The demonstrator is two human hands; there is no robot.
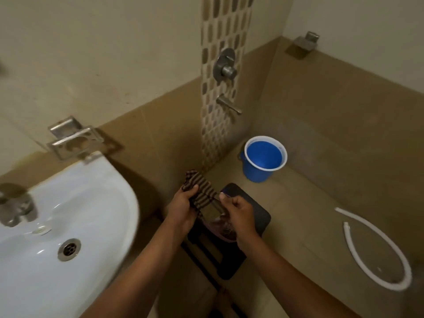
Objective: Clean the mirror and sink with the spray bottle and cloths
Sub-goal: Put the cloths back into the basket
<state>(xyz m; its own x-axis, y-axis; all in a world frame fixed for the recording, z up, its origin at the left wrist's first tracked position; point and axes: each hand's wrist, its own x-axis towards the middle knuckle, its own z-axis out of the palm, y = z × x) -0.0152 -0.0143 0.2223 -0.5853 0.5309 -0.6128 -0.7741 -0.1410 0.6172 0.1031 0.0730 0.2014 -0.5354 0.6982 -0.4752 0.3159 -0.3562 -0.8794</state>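
A brown striped cloth (203, 191) is held between both hands to the right of the white sink (75, 203). My left hand (182, 207) grips its left end and my right hand (239, 214) pinches its right end. Both hands hover over a black stool (257, 203). Something pinkish (221, 228) lies on the stool under my right hand; I cannot tell what it is. The sink's tap (16, 205) and drain (68, 249) show at the left. No spray bottle or mirror is in view.
A blue bucket (263, 157) stands on the floor by the patterned wall strip. A wall tap (229, 105) and shower valve (226, 67) sit above it. A white hose (376, 249) curls on the floor at right. A metal holder (73, 140) hangs over the sink.
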